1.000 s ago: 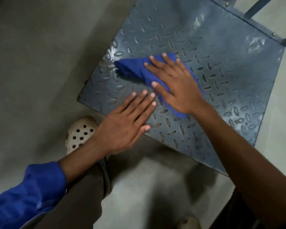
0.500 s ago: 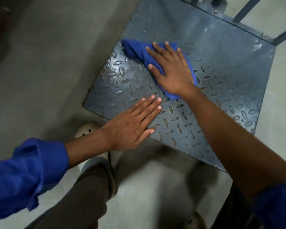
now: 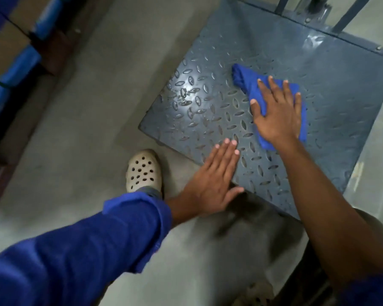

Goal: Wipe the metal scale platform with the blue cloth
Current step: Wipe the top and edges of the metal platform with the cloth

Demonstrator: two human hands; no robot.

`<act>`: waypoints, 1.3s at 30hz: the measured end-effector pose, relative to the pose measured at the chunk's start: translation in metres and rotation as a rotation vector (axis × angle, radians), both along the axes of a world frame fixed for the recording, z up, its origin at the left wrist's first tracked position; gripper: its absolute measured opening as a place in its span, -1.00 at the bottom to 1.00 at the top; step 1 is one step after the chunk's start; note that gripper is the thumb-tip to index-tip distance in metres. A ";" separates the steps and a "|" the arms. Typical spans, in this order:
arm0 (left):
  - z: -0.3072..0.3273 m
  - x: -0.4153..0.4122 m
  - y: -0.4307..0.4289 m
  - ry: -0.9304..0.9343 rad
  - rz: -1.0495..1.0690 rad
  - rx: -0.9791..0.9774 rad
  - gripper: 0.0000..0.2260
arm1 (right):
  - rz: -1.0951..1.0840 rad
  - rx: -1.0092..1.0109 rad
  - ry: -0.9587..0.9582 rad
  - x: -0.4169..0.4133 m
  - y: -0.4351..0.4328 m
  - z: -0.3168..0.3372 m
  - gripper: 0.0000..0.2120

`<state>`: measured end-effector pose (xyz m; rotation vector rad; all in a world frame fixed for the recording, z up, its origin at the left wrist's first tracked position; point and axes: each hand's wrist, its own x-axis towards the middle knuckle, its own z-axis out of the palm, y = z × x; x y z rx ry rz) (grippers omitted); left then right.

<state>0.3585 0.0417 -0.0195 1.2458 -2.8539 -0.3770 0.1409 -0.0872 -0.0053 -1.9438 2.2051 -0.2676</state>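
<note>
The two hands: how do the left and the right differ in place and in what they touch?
The right hand presses the cloth on the platform; the left hand lies on bare metal. The left hand sits at the near edge, the right hand farther in. A blue sleeve ends near the left hand; the arm behind the right hand shows bare. Both lie flat, fingers straight.

Beneath your right fingers [image 3: 272, 91] the cloth [image 3: 244, 80] is deep blue; around them the scale platform [image 3: 208, 111] is slate grey, lozenge-embossed; your clog [image 3: 144, 171] cream, hole-dotted.
</note>
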 end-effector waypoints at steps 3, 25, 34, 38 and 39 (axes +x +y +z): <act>-0.004 -0.025 0.045 -0.016 -0.195 0.010 -0.20 | 0.108 0.018 -0.016 0.005 0.000 0.003 -0.38; -0.056 -0.071 0.087 0.164 0.162 -0.228 -0.10 | 0.679 0.051 0.028 0.056 0.041 0.010 -0.42; -0.059 -0.073 0.085 -0.237 -0.074 -0.001 -0.25 | 0.771 -0.003 0.085 0.107 0.079 0.009 -0.43; -0.057 -0.074 0.085 -0.070 0.108 -0.246 0.17 | 0.535 0.000 0.008 0.063 0.027 0.012 -0.43; -0.056 -0.076 0.086 -0.064 0.118 -0.246 0.17 | 0.378 -0.005 -0.001 0.059 0.018 0.015 -0.42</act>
